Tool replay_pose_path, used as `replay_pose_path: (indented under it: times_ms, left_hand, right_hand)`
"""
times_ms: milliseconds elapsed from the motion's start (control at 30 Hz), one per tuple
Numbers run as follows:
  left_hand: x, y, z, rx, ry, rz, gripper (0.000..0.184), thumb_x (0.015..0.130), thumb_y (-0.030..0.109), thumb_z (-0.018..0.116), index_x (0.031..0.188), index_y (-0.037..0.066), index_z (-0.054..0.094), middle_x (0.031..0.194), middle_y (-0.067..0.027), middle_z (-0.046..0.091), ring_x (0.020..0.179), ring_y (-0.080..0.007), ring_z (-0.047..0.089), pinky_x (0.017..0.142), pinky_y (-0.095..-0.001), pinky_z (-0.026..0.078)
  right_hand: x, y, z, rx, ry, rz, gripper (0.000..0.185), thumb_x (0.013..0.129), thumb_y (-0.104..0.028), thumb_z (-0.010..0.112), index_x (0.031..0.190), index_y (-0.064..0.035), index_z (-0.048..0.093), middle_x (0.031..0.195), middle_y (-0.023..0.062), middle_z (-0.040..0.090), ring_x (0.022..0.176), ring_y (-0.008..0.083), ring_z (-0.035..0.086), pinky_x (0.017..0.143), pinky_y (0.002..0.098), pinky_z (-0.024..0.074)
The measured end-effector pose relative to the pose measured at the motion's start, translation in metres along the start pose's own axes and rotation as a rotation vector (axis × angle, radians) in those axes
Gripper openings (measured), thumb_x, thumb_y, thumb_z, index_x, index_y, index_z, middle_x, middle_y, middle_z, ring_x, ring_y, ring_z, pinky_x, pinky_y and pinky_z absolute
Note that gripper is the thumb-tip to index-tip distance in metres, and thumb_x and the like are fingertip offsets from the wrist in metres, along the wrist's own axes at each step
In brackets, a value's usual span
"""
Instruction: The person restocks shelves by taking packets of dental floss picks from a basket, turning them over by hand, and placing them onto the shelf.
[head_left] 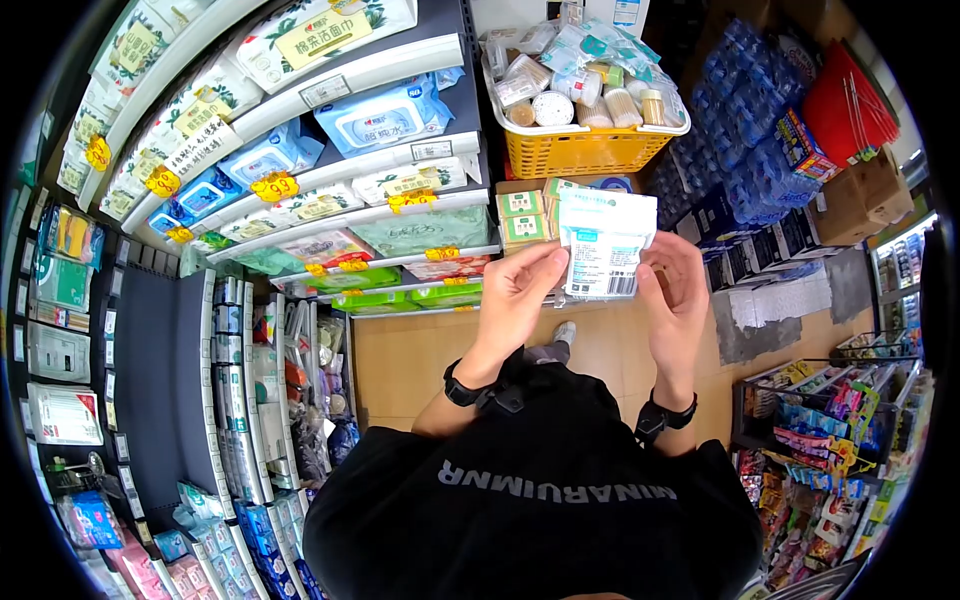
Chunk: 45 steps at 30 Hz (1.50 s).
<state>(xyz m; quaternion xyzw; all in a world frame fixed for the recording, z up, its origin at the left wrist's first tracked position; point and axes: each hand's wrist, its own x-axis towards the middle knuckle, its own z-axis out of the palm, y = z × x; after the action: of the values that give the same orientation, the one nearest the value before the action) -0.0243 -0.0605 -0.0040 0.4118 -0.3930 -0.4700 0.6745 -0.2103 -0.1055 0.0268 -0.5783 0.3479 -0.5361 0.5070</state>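
A white and teal packet (608,238) is held up in front of me, its printed side with a barcode facing me. My left hand (522,292) grips its left edge, thumb on the front and the other fingers mostly behind. At the right edge, my right hand (676,290) is closed with curled fingers, the thumb against the packet's lower right side. What the packet contains is hidden. Just behind it stand small green and tan boxes (522,218), and above these a yellow basket (585,157) is heaped with cotton swab tubs and bagged goods.
Shelves at left hold packs of wipes (385,118) and cotton towels with yellow price tags. Shrink-wrapped water bottles (745,110) and a cardboard box (862,200) stand at the right. A snack rack (820,420) is at the lower right, beside the tiled floor (400,365).
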Motion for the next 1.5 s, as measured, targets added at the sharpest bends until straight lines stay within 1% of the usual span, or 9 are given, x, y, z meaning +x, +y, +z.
replay_pose_path:
  times_ms: [167,433,600,667,700,900,1133,1267,1500]
  left_hand:
    - [-0.017,0.009,-0.011,-0.028,-0.008,-0.043,0.029,0.100,0.013,0.063,0.121,-0.007,0.065,0.105,-0.0083,0.072,0.092,-0.0087,0.065,0.082,-0.0248,0.054]
    - [-0.054,0.012,-0.024,0.020,0.030,-0.068,0.027,0.101,0.014,0.062,0.119,-0.005,0.065,0.097,-0.0026,0.070,0.086,-0.0056,0.061,0.077,-0.0222,0.050]
    - [-0.068,0.019,-0.024,0.008,0.069,-0.095,0.026,0.102,0.016,0.061,0.118,-0.004,0.064,0.097,-0.0018,0.069,0.084,-0.0049,0.059,0.076,-0.0219,0.048]
    - [-0.070,0.021,-0.025,0.002,0.007,-0.105,0.024,0.103,0.017,0.059,0.117,-0.003,0.062,0.099,-0.0024,0.069,0.090,-0.0049,0.059,0.081,-0.0227,0.048]
    - [-0.071,0.022,-0.026,-0.003,-0.025,-0.124,0.023,0.104,0.016,0.057,0.118,-0.002,0.058,0.104,-0.0036,0.069,0.097,-0.0057,0.059,0.086,-0.0238,0.047]
    - [-0.068,0.023,-0.028,-0.123,-0.034,-0.102,0.023,0.104,0.014,0.056,0.121,-0.001,0.056,0.112,-0.0056,0.067,0.105,-0.0075,0.057,0.093,-0.0243,0.045]
    - [-0.066,0.031,-0.038,-0.180,-0.014,-0.076,0.025,0.103,0.013,0.057,0.123,-0.001,0.055,0.117,-0.0070,0.065,0.109,-0.0087,0.056,0.095,-0.0255,0.045]
    - [-0.063,0.036,-0.045,-0.102,-0.025,-0.031,0.027,0.101,0.012,0.059,0.124,-0.001,0.054,0.122,-0.0073,0.061,0.109,-0.0105,0.057,0.096,-0.0272,0.045]
    - [-0.065,0.041,-0.052,-0.065,-0.110,-0.034,0.030,0.101,0.012,0.060,0.128,0.001,0.055,0.124,-0.0065,0.058,0.112,-0.0164,0.060,0.095,-0.0320,0.049]
  right_hand:
    - [-0.017,0.005,0.013,-0.020,0.045,-0.092,0.034,0.090,0.007,0.064,0.121,-0.0013,0.056,0.121,0.0082,0.057,0.102,0.0117,0.054,0.083,0.0256,0.0465]
    - [-0.059,0.002,0.028,-0.193,0.038,-0.195,0.021,0.089,0.006,0.064,0.110,0.0020,0.065,0.131,0.0115,0.051,0.104,0.0144,0.055,0.083,0.0263,0.0466]
    - [-0.071,-0.004,0.036,-0.316,0.058,-0.228,0.025,0.086,0.006,0.067,0.111,0.0007,0.068,0.130,0.0116,0.053,0.103,0.0166,0.056,0.083,0.0272,0.0470]
    - [-0.072,-0.004,0.039,-0.375,0.054,-0.258,0.028,0.085,0.006,0.068,0.112,0.0005,0.068,0.129,0.0116,0.054,0.104,0.0175,0.056,0.083,0.0274,0.0473]
    - [-0.072,-0.004,0.041,-0.368,0.055,-0.260,0.030,0.084,0.005,0.070,0.114,-0.0001,0.068,0.129,0.0117,0.055,0.104,0.0181,0.056,0.082,0.0275,0.0476]
    - [-0.066,0.000,0.049,-0.262,0.037,-0.236,0.035,0.081,0.004,0.074,0.115,-0.0021,0.068,0.126,0.0120,0.058,0.103,0.0188,0.058,0.078,0.0284,0.0487]
    - [-0.054,-0.001,0.063,-0.398,-0.114,-0.304,0.039,0.080,0.000,0.075,0.118,-0.0033,0.066,0.123,0.0118,0.061,0.102,0.0217,0.060,0.076,0.0291,0.0491]
    - [-0.051,-0.002,0.077,-0.375,-0.170,-0.306,0.040,0.081,-0.001,0.075,0.120,-0.0027,0.066,0.124,0.0125,0.060,0.104,0.0228,0.060,0.076,0.0305,0.0501]
    - [-0.055,0.003,0.093,-0.243,-0.183,-0.163,0.048,0.084,-0.004,0.074,0.128,0.0001,0.057,0.128,0.0146,0.058,0.107,0.0229,0.061,0.084,0.0340,0.0529]
